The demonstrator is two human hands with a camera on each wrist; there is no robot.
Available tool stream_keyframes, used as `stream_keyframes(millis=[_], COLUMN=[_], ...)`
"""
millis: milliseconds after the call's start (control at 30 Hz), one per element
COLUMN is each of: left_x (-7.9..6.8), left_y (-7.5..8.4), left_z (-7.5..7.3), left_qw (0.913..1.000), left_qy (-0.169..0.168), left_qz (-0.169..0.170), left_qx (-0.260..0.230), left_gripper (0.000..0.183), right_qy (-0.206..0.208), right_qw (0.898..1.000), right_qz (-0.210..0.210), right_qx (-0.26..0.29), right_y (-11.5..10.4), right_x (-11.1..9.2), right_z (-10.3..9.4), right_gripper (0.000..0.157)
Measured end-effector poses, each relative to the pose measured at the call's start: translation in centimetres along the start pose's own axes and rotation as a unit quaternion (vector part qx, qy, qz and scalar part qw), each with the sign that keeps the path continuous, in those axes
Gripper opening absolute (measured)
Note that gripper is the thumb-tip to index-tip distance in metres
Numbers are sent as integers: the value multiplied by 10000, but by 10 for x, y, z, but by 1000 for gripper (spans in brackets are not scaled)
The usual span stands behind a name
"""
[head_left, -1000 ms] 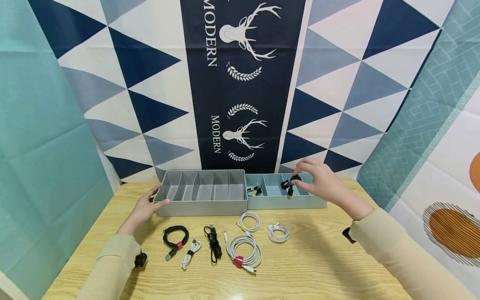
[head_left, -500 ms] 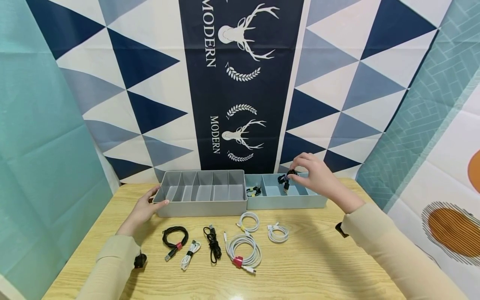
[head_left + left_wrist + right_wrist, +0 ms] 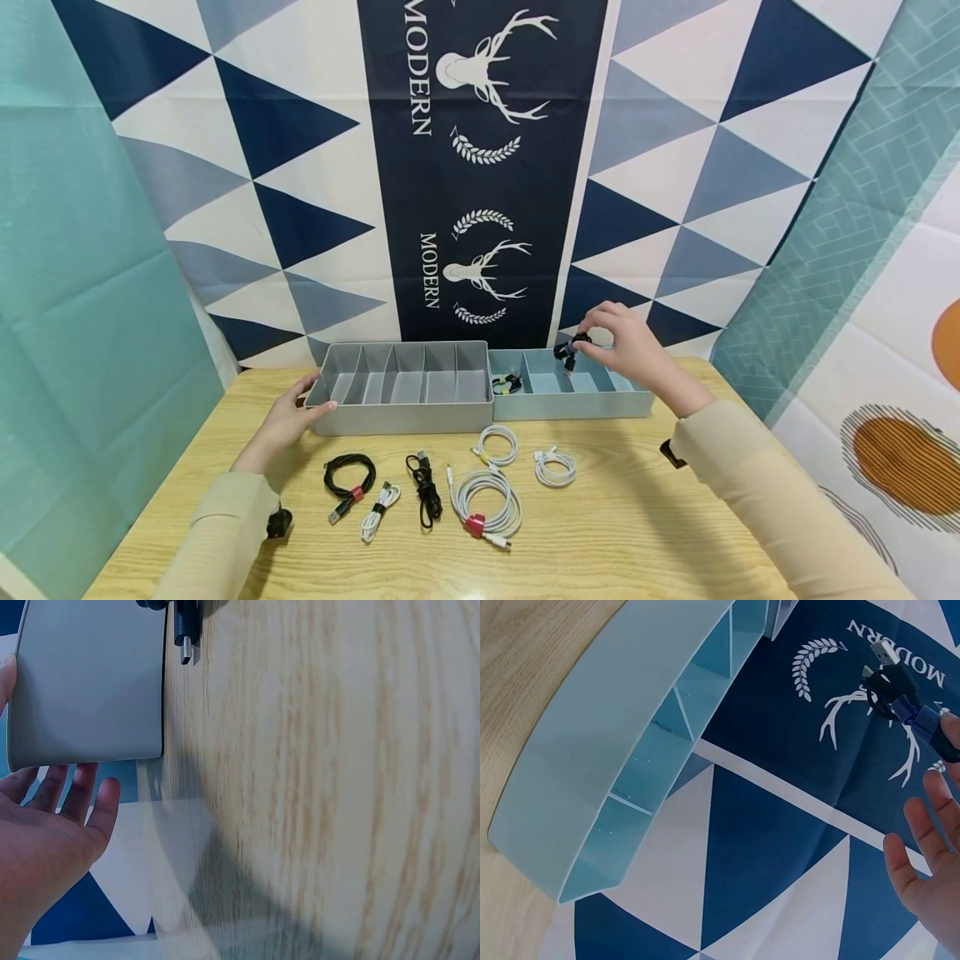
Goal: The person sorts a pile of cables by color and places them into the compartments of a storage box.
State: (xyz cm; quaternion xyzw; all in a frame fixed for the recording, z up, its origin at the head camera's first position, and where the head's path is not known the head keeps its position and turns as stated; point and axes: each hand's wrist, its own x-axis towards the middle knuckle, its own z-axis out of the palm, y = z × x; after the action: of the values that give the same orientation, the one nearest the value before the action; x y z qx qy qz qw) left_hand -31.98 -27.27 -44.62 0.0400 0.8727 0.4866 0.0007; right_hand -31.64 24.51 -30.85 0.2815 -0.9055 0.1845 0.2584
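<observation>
My right hand (image 3: 628, 346) pinches a coiled black USB cable (image 3: 567, 354) between thumb and fingertips, above the middle compartments of a light blue divided box (image 3: 573, 407). In the right wrist view the cable's blue tie (image 3: 924, 723) and metal USB plug (image 3: 885, 652) show, and the other fingers are spread apart from it. At the left end of a grey divided box (image 3: 405, 420) rests my left hand (image 3: 287, 418). Its thumb lies on the front corner, and its fairly straight fingers (image 3: 79, 793) touch the end wall.
On the wooden table (image 3: 600, 542) lie a black cable with a red tie (image 3: 351, 483), a small white cable (image 3: 381, 511), a black bundled cable (image 3: 426, 492) and several white coils (image 3: 487, 500). A yellow-tied dark cable (image 3: 507, 384) sits in the light blue box's left compartment. Patterned cloth (image 3: 480, 167) hangs behind.
My right hand has moved left and slightly up with the black USB cable, from the right-hand compartments toward the middle ones. My left hand has stayed at the grey box.
</observation>
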Motion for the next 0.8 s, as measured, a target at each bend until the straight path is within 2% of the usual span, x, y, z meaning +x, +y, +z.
stream_keyframes(millis=[367,800], left_x=[1,1], left_y=[-1,-1], left_z=[0,0], left_qw=[9999,9999], left_qy=[-9,2], left_qz=[-32,-41], left_qx=[131,149], left_gripper=[84,90], right_qy=[-38,56], right_qw=[9991,9997], right_qz=[413,247], right_qx=[86,46], right_y=[7,15], right_x=[3,4], right_z=[12,25], right_gripper=[17,17])
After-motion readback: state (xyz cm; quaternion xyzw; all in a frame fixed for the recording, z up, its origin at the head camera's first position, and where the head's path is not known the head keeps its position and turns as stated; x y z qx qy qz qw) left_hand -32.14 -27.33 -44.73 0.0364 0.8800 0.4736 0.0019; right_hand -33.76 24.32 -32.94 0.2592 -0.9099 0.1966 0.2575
